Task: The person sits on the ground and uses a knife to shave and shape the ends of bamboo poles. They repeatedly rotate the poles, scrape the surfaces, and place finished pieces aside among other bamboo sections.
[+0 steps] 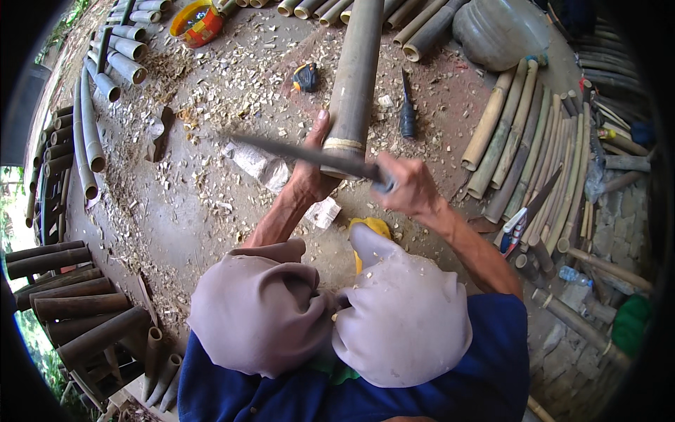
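Observation:
A thick grey-brown bamboo pole [356,77] slants away from me, its near end close above my knees. My left hand [313,172] is wrapped round that end from the left, with the thumb up along its side. In my right hand [410,186], closed in a fist, is the handle of a long dark-bladed knife [292,150]. Its blade, somewhat blurred, points left across the pole's near end and over my left hand. Whether the blade touches the bamboo I cannot tell. My left fingertips are hidden by the pole.
Wood chips litter the ground, with a tape measure [305,77] and a dark-handled tool [407,105] beside the pole. Cut bamboo [513,133] lies to the right, with a saw [532,211] on it. More bamboo [84,309] is stacked left. A red-yellow container [198,35] stands far left.

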### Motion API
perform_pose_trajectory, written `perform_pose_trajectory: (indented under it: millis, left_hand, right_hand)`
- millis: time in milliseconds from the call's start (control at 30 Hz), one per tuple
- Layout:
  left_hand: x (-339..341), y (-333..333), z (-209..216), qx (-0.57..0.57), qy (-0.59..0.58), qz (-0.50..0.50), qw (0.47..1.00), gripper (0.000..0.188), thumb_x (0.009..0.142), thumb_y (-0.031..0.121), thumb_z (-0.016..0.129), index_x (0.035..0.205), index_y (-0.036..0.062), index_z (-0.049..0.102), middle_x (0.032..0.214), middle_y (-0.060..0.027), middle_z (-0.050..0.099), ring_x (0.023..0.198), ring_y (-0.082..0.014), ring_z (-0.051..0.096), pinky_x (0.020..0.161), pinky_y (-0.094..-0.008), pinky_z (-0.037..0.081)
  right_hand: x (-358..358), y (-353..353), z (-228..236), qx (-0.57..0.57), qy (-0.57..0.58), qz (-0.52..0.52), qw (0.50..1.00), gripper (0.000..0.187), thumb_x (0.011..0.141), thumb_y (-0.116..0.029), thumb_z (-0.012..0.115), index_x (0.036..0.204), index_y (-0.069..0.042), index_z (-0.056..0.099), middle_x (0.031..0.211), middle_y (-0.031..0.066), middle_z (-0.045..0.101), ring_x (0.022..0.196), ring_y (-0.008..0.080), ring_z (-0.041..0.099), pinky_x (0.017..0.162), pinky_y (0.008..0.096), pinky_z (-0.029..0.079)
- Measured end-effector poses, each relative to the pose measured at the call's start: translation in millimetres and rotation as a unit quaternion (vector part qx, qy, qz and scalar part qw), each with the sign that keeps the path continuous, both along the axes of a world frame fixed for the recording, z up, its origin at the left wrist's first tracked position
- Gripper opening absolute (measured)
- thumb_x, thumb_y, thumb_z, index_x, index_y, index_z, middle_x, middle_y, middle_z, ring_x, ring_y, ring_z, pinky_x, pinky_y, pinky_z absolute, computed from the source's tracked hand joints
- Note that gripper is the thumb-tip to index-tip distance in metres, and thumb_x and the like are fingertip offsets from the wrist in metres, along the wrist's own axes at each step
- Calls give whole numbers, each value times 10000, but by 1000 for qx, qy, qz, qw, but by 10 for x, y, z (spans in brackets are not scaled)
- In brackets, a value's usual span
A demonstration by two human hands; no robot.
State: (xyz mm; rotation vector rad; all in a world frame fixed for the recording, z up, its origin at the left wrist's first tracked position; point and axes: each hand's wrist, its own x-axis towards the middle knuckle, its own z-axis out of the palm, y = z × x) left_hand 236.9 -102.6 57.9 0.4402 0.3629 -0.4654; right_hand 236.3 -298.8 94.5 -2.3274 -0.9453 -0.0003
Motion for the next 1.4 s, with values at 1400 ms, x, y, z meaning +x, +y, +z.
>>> perform_pose_trajectory:
  millis: [1400]
  left_hand:
    - [50,11,-24,80,61,10,995,577,921,516,481,1212,18,464,973,-137,624,806,-246,654,708,-414,552]
  right_hand:
    - [175,-50,-273,12,-21,1,1000,193,684,-84,658,797,-28,512,539,74,559,423,171,571,355,309,495]
